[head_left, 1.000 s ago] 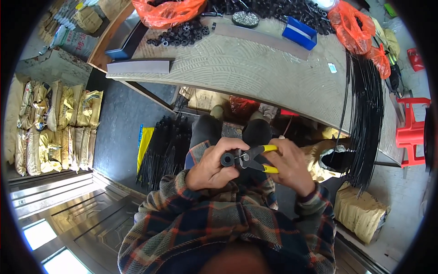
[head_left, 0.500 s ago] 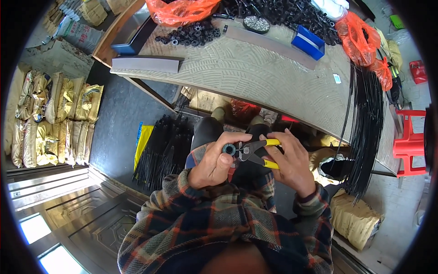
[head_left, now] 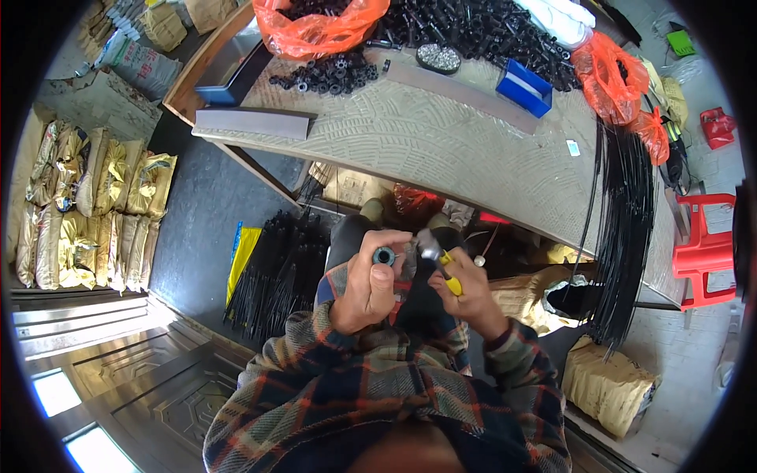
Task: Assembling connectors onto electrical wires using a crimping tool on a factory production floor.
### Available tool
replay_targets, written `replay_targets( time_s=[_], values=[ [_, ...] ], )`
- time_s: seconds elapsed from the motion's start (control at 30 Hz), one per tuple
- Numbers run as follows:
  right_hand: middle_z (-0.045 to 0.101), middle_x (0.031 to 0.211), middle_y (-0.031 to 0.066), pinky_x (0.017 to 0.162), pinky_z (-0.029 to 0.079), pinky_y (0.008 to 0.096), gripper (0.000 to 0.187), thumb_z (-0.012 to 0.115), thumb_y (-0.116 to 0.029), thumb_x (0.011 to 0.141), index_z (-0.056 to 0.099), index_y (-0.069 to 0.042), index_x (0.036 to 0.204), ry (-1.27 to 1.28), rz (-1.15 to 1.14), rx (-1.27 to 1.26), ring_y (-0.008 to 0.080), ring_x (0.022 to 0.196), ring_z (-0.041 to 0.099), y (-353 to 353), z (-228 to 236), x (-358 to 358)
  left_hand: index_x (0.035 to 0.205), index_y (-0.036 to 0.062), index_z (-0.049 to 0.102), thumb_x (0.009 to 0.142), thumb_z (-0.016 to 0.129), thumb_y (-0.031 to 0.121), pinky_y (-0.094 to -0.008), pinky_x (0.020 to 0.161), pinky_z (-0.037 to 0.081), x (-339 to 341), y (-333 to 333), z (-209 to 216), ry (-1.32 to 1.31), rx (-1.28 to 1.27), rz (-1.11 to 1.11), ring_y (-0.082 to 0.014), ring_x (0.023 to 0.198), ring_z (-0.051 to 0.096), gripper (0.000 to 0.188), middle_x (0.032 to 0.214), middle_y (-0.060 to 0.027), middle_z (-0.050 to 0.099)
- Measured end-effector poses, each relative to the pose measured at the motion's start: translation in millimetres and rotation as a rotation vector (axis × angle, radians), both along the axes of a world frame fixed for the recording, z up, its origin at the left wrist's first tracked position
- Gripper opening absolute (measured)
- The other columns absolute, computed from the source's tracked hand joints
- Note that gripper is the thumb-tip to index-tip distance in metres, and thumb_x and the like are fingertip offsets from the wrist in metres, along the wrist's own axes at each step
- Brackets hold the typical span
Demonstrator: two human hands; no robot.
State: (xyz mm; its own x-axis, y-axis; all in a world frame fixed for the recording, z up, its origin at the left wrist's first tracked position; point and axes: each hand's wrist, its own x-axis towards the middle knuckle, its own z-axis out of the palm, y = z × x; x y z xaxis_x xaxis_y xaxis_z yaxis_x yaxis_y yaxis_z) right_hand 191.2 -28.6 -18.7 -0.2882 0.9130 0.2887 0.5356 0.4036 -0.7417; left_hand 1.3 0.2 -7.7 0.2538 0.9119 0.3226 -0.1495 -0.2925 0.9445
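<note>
Upright in my left hand (head_left: 363,285) is a dark blue-green tubular piece (head_left: 384,256), its round open end facing up. My left thumb and fingers are closed around it. In my right hand (head_left: 471,293) is a pair of pliers (head_left: 430,246) with yellow grips, the fingers wrapped around the handles. The pliers' metal head points toward the left hand and is blurred, so I cannot tell whether it touches anything. Both hands are above my lap, in front of the table (head_left: 473,158).
Black plastic parts (head_left: 473,31), orange bags (head_left: 323,31) and a blue box (head_left: 524,87) lie on the table. Long black rods (head_left: 623,236) hang over its right side; another bundle (head_left: 280,268) stands at left. Filled sacks (head_left: 95,205) line the left; a red stool (head_left: 702,248) stands right.
The pliers' handles have come together, and my right hand has moved left and slightly down. Their head has tilted upward. My left hand has shifted a little left, still holding the tubular piece.
</note>
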Motion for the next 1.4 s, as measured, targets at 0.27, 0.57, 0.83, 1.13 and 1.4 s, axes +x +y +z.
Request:
replay_targets(
  time_s=[0.27, 0.57, 0.83, 1.13, 1.4],
  values=[
    [0.053, 0.064, -0.0016, 0.049, 0.031, 0.0205, 0.018, 0.061, -0.019, 0.084, 0.065, -0.003, 0.092, 0.709, -0.515, -0.23, 0.0054, 0.055, 0.043, 120, 24, 6, 0.11, -0.0031, 0.045, 0.091, 0.034, 0.053, -0.0214, 0.05, 0.029, -6, 3, -12, -0.06, -0.07, -0.031, -0.006, 0.056, 0.034, 0.06, 0.067, -0.0026, 0.044],
    [0.054, 0.093, 0.0141, 0.068, 0.048, 0.042, 0.017, 0.066, -0.023, 0.075, 0.066, -0.006, 0.081, -0.565, -0.655, 0.186, 0.0337, 0.08, 0.06, 323, 27, 33, 0.11, -0.0033, 0.046, 0.09, 0.034, 0.054, -0.0212, 0.051, 0.031, -18, 17, -16, -0.106, -0.064, -0.115, -0.0071, 0.058, 0.038, 0.062, 0.07, -0.0059, 0.047],
    [0.052, 0.091, 0.0136, 0.065, 0.049, 0.0437, 0.019, 0.065, -0.022, 0.075, 0.064, -0.004, 0.082, -0.689, -0.521, 0.286, 0.0335, 0.077, 0.06, 340, 15, 24, 0.113, -0.0024, 0.044, 0.091, 0.033, 0.053, -0.0236, 0.052, 0.033, -26, 28, -13, -0.086, -0.109, -0.117, -0.0077, 0.059, 0.038, 0.061, 0.07, -0.0049, 0.047],
    [0.052, 0.091, 0.0137, 0.064, 0.048, 0.0447, 0.019, 0.064, -0.021, 0.076, 0.062, -0.004, 0.083, -0.62, -0.537, 0.289, 0.0345, 0.075, 0.06, 342, 7, 23, 0.114, -0.0049, 0.044, 0.094, 0.034, 0.043, -0.027, 0.061, 0.04, -30, 26, -15, -0.078, -0.178, -0.158, -0.0135, 0.064, 0.045, 0.052, 0.076, -0.008, 0.05],
    [0.054, 0.087, 0.0116, 0.067, 0.044, 0.0424, 0.018, 0.064, -0.016, 0.068, 0.06, -0.003, 0.08, -0.38, -0.504, 0.189, 0.0332, 0.08, 0.057, 342, 20, 24, 0.112, -0.002, 0.046, 0.095, 0.034, 0.039, -0.026, 0.057, 0.037, -29, 22, -14, -0.07, -0.171, -0.138, -0.0108, 0.063, 0.043, 0.046, 0.074, -0.0061, 0.049]
  ],
)
